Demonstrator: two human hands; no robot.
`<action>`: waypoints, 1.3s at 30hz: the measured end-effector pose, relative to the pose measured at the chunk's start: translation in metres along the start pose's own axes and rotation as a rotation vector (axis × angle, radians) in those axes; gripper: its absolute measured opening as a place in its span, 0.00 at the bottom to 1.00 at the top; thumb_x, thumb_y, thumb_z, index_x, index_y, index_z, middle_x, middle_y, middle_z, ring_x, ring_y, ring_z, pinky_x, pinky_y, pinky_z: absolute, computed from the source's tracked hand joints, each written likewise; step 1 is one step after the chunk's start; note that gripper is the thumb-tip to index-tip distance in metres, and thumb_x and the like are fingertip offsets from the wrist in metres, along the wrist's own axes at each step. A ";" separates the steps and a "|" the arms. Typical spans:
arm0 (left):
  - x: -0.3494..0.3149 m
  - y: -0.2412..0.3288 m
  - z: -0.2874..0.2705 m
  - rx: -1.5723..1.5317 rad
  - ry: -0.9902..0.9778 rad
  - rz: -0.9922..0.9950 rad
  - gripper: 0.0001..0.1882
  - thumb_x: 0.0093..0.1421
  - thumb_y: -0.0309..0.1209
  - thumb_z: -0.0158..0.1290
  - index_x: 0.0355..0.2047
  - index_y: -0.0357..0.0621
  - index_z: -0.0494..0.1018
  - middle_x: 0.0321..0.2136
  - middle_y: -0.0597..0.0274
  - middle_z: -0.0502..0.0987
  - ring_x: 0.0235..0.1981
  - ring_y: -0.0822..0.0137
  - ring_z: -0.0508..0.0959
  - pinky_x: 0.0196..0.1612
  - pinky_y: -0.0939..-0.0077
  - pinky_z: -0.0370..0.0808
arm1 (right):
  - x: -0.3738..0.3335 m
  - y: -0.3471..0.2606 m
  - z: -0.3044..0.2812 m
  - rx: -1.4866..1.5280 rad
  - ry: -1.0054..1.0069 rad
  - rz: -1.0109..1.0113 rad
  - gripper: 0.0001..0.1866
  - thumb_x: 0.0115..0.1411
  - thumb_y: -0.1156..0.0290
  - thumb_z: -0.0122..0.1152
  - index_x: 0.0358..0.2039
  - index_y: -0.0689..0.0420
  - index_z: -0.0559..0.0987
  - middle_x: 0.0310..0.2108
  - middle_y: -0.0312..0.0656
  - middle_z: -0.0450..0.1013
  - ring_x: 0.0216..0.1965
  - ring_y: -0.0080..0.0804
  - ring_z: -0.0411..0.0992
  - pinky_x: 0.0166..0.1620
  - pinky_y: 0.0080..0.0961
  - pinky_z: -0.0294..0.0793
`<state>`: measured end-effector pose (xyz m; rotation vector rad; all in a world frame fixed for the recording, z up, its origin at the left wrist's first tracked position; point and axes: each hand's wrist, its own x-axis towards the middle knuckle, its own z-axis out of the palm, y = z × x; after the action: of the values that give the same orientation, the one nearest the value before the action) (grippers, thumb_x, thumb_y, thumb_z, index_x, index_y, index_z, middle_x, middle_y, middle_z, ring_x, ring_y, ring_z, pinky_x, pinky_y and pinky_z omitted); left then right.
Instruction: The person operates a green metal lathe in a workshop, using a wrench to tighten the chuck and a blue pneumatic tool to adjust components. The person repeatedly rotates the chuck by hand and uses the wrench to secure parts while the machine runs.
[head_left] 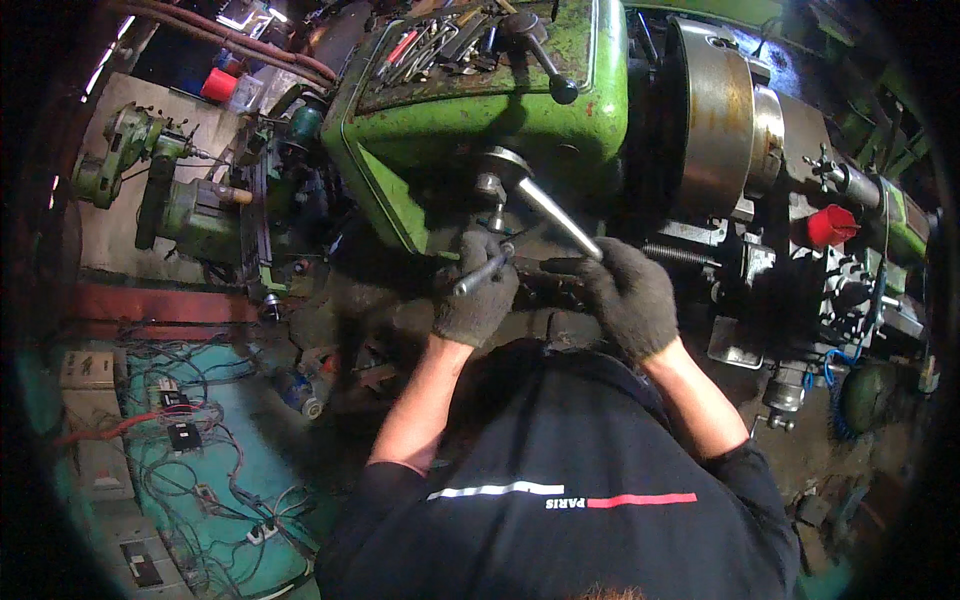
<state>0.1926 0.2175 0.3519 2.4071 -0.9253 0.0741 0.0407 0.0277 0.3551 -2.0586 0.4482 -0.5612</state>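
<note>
Before a green machine housing [475,125], gripping firmly, with the closed, gloved right hand [632,300], the near end of a bright metal bar [557,216], slanted far and left toward a round hub [507,158] on the housing. Just to the left, positioned with the gloved left hand [476,300] curled at a short grey rod [482,274], crossing over the glove; cannot tell whether wrapped around it. Scattered on top of the housing: assorted hand tools [425,48]. To the right: a large steel chuck [712,110] and, farther right, a red cup [830,227]. To the near left: tangled cables [205,412].
</note>
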 end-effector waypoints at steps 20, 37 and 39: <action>-0.012 -0.004 0.002 0.176 0.085 0.233 0.14 0.63 0.30 0.63 0.43 0.48 0.69 0.28 0.52 0.76 0.26 0.45 0.82 0.27 0.54 0.78 | -0.008 -0.059 -0.065 0.418 0.256 -0.191 0.18 0.71 0.68 0.63 0.56 0.66 0.80 0.45 0.51 0.83 0.44 0.38 0.82 0.51 0.35 0.79; -0.016 0.010 -0.001 0.147 0.098 0.401 0.11 0.63 0.25 0.63 0.41 0.48 0.71 0.29 0.55 0.76 0.25 0.54 0.81 0.27 0.58 0.78 | -0.003 0.013 0.017 -0.174 -0.042 0.018 0.20 0.72 0.60 0.62 0.53 0.64 0.82 0.45 0.58 0.83 0.48 0.59 0.82 0.51 0.40 0.81; -0.036 0.008 -0.001 0.089 0.120 0.311 0.10 0.65 0.28 0.62 0.42 0.48 0.72 0.26 0.54 0.75 0.25 0.51 0.81 0.29 0.58 0.79 | -0.018 0.000 0.002 0.087 -0.087 0.215 0.19 0.71 0.63 0.64 0.53 0.64 0.83 0.46 0.58 0.83 0.48 0.57 0.83 0.51 0.42 0.81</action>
<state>0.1604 0.2353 0.3480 2.2886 -1.2536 0.3782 0.0270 0.0376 0.3504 -1.9148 0.5753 -0.3550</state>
